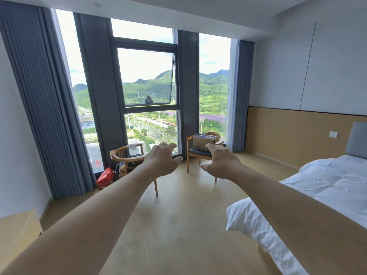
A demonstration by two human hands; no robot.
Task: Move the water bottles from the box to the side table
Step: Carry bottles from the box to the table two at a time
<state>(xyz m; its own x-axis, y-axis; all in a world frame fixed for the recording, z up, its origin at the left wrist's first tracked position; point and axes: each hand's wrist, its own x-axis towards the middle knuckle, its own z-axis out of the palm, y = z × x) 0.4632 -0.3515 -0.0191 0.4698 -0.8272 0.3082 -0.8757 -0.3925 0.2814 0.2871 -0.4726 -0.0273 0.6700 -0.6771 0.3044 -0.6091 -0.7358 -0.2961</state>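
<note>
A cardboard box (202,142) with its top flaps open sits on the dark seat of the right wooden chair (195,153) by the window. Blue and white packaging shows inside it; no single bottle can be made out. Both my arms stretch forward above the floor, well short of the chair. My left hand (161,160) hangs in the air with loosely curled fingers and holds nothing. My right hand (220,161) is likewise empty, fingers relaxed, and overlaps the box's right corner in the view. A pale wooden surface (17,225) shows at the lower left.
A second wooden chair (124,155) stands to the left with dark items on its seat. A red bag (105,177) lies on the floor by the curtain. A bed with a white duvet (317,195) fills the right side. Wood floor (178,225) lies between me and the chairs.
</note>
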